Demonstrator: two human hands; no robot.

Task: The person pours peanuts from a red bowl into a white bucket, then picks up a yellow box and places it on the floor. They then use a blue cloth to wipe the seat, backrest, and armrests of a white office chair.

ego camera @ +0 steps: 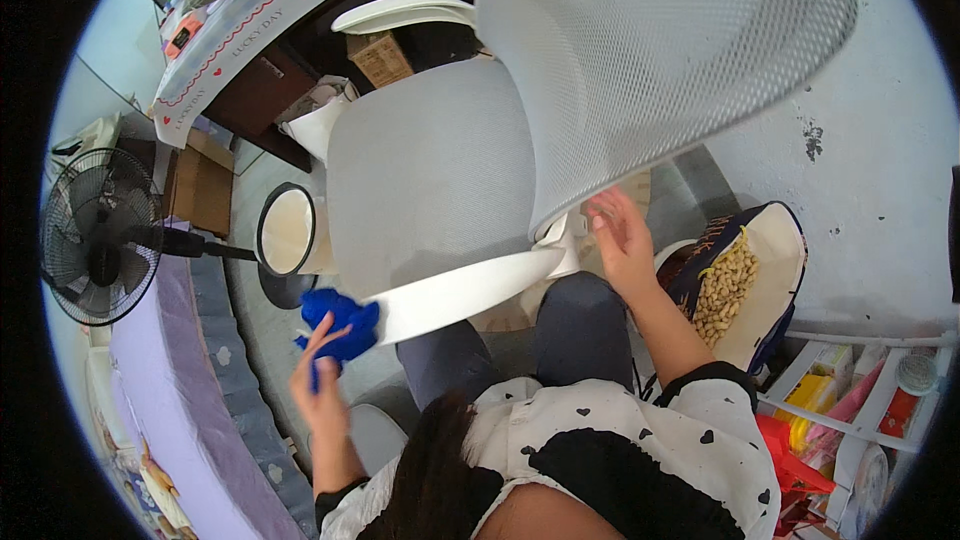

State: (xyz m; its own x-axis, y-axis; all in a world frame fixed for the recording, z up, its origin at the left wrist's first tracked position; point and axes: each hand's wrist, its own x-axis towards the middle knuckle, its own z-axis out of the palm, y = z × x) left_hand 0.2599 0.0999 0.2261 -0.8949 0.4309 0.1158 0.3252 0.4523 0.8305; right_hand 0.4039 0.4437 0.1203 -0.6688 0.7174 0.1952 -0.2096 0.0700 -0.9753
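A grey mesh office chair point(435, 172) with a tall mesh backrest point(637, 52) stands sideways before me. Its near white armrest point(465, 292) runs across just above my knees. My left hand point(322, 382) grips a bunched blue cloth point(341, 326) at the armrest's front end. Close to the lower edge of the backrest is my right hand point(621, 240), its fingers apart, beside the white bracket point(564, 244) where armrest and back meet. Whether those fingertips touch the chair's underside is hidden by the backrest. The far white armrest point(405, 11) juts out toward a desk.
A black standing fan point(105, 236) and a round bin point(287, 231) are at left, by a bed with a lilac cover point(180, 405). At right sit a bag of peanuts in shells point(726, 289) and a white storage rack point(855, 420). A cardboard box point(201, 184) stands near the desk.
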